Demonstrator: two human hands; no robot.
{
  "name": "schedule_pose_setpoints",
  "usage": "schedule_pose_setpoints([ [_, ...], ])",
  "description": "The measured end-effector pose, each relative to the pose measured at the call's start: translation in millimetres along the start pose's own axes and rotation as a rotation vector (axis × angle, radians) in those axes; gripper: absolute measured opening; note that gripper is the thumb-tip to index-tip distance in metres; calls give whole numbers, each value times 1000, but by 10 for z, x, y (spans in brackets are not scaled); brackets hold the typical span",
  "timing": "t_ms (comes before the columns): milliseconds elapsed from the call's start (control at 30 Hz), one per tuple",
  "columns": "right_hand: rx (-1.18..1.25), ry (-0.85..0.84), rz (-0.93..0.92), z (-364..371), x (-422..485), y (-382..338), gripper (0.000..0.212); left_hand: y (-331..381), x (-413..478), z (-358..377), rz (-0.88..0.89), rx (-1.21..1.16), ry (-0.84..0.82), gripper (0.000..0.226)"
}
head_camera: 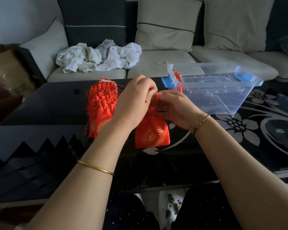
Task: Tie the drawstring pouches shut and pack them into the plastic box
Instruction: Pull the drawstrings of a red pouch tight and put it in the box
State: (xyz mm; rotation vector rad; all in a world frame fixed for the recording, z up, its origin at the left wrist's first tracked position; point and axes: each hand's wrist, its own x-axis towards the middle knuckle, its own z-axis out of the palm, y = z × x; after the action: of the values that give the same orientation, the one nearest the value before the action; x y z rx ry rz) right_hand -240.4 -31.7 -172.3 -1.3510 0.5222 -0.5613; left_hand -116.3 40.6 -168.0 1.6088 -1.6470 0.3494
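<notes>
Our left hand [136,97] and right hand [175,110] meet over the middle of the tabletop [48,105], fingers curled, both pinching the red drawstring [155,98] above the gathered neck of a red pouch [152,133]. A stack of pouches [101,107] lies just left, reaching the far edge. The plastic box [214,90] stands by the far edge to the right, one pouch inside.

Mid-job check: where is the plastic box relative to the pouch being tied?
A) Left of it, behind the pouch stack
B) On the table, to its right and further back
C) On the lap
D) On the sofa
B: the plastic box stands on the table, right of and beyond the pouch that the left hand and right hand hold by its drawstring.
</notes>
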Motion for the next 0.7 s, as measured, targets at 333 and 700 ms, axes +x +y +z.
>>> schedule_pose_setpoints([
  [333, -86, 298, -9, -43, 1, 15, 34, -71, -57, -10, -418, -391, -198, 23],
  [700, 917, 390, 179, -208, 53, 92, 43, -195, -118, -18, -892, -493, -198, 48],
])
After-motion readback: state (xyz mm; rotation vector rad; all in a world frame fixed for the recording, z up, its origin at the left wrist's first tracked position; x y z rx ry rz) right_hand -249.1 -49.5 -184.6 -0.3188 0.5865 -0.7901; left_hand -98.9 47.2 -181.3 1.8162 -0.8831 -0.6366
